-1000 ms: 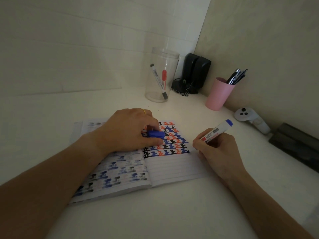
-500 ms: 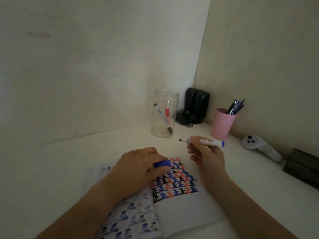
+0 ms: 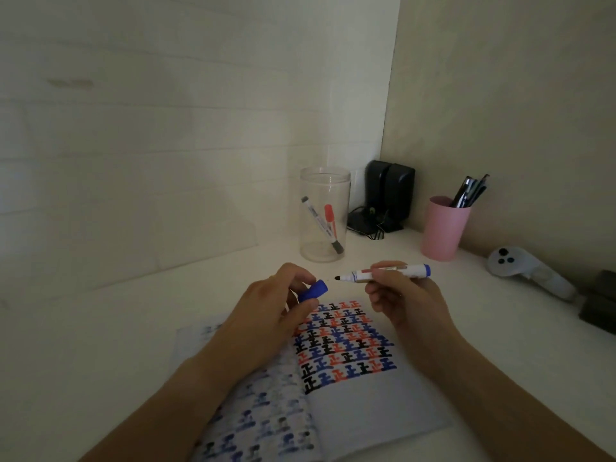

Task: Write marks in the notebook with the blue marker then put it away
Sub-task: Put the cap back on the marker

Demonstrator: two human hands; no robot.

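An open notebook (image 3: 366,405) lies on the white desk, its right page filled with rows of blue, red and black marks. My right hand (image 3: 396,295) holds the blue marker (image 3: 383,274) level above the notebook's far edge, its bare tip pointing left. My left hand (image 3: 273,305) pinches the blue cap (image 3: 313,291), whose open end faces the marker tip a short gap away. Behind them stands a clear jar (image 3: 325,215) holding a black marker and a red marker.
A pink cup (image 3: 443,231) with several pens stands at the right wall. Black speakers (image 3: 388,195) with cables sit in the corner. A white controller (image 3: 530,271) and a dark box (image 3: 600,301) lie at the right.
My right hand lifted the marker off the page and turned it level. My left hand raised the cap from the notebook toward the marker tip. The view tilted upward.
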